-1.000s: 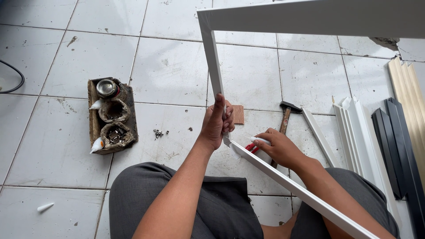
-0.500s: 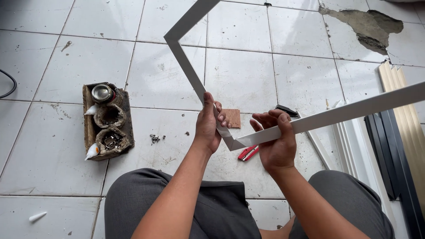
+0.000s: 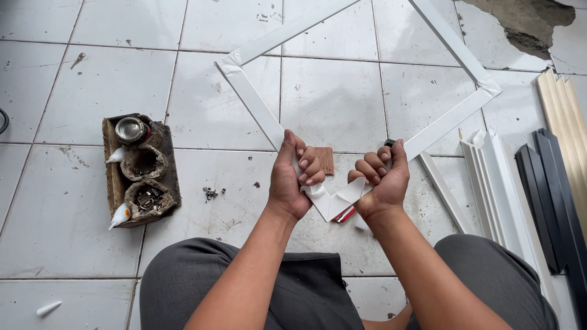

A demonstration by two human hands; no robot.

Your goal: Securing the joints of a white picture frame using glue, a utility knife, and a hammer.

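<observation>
I hold a white rectangular frame (image 3: pixel 251 107) made of thin flat strips, turned like a diamond above the tiled floor. My left hand (image 3: pixel 295 174) grips the strip just left of the frame's nearest corner. My right hand (image 3: pixel 379 178) grips the strip just right of that corner. The corner (image 3: pixel 333 205) points toward my lap and shows a notched mitre joint. Below it peeks a red-handled tool (image 3: pixel 346 214) on the floor, and a small brown block (image 3: pixel 324 160) lies behind my left fingers.
A brown tray (image 3: pixel 112 177) with a tin and cups of small hardware sits on the floor at left, with two white tubes beside it. White, black and beige strips (image 3: pixel 538 183) lie at right. Broken tile (image 3: pixel 520 24) shows at top right.
The frame has rotated so that its whole diamond outline is in view and its corner sits between my hands. My right hand has shifted up to grip close to the corner.
</observation>
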